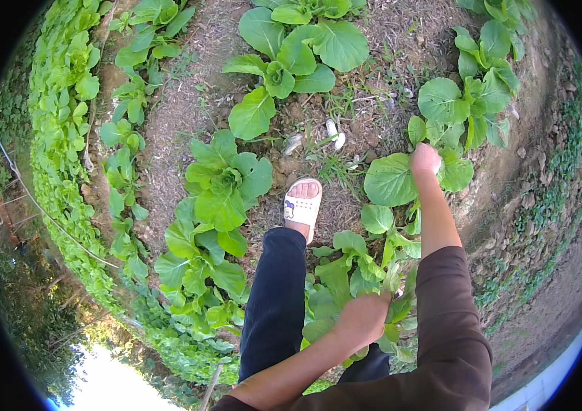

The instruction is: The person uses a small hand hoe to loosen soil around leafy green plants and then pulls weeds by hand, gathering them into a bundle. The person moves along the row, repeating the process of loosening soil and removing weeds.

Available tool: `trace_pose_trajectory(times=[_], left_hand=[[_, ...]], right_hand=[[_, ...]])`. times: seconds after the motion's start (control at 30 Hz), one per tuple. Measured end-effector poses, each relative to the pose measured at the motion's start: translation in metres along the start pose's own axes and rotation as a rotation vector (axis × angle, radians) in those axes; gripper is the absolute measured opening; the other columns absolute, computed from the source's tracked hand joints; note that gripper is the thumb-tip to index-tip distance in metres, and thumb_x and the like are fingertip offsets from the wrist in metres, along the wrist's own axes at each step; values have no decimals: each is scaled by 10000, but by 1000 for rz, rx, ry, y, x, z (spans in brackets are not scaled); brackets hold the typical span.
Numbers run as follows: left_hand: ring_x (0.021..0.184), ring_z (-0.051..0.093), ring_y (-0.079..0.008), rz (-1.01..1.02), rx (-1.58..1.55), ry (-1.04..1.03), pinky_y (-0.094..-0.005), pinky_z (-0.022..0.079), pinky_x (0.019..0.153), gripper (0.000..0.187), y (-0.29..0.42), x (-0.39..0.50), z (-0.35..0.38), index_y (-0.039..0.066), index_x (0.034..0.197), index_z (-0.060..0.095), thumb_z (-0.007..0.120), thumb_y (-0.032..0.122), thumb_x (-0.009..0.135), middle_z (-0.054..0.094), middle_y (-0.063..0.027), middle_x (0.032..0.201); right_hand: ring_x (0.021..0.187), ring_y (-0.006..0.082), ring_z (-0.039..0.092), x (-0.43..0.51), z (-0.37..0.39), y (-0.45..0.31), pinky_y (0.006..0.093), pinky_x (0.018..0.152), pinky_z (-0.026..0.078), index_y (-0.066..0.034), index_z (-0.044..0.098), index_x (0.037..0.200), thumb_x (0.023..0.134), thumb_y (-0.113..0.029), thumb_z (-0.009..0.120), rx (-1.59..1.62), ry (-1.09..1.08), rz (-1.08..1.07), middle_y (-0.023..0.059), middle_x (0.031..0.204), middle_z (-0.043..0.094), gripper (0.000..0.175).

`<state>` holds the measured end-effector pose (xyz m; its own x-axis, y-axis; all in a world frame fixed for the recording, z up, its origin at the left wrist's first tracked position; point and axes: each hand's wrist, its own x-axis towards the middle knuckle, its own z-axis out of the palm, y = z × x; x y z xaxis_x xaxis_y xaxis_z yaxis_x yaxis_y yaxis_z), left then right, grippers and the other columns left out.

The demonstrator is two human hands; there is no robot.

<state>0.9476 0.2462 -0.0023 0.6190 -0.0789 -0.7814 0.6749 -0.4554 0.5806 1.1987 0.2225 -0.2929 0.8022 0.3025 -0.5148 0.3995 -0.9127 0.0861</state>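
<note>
My left hand (365,319) is closed in a fist around a bunch of leafy greens (334,280), low and near my legs. Broad green leaves fan out on both sides of the fist. Farther forward and to the right, my right hand (425,159) reaches down into a leafy green plant (391,180) growing in the right-hand row. Its fingers are hidden by the hand's back and the foliage, so their grip does not show. One large round leaf spreads just left of that wrist.
My foot in a cream slide sandal (302,203) stands on dry, straw-littered soil between rows. Leafy plants (224,180) grow to its left, with more (291,61) ahead. White scraps (335,134) lie on the ground. A thin hose or cable (47,213) runs along the far left.
</note>
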Motion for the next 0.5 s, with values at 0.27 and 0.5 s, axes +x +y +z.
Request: trace_pose_trajectory(times=[0.27,0.5], left_hand=[[824,599,-377,-44,-115,176,-431,481,726,340,-6,11,-19,-26,979,539,650,97,682,610,-212,870],[964,597,-287,114,-568,333,-339,445,865,569,5,23,-8,-13,1144,521,710,31,609,610,-162,1040]], right_hand=[[644,288,596,-48,-49,69,369,633,477,6,619,800,777,-290,643,624,309,-119,153,682,606,297],[684,100,600,-226,-94,107,239,628,491,-5,626,911,789,-99,653,1085,-354,-171,29,785,651,156]])
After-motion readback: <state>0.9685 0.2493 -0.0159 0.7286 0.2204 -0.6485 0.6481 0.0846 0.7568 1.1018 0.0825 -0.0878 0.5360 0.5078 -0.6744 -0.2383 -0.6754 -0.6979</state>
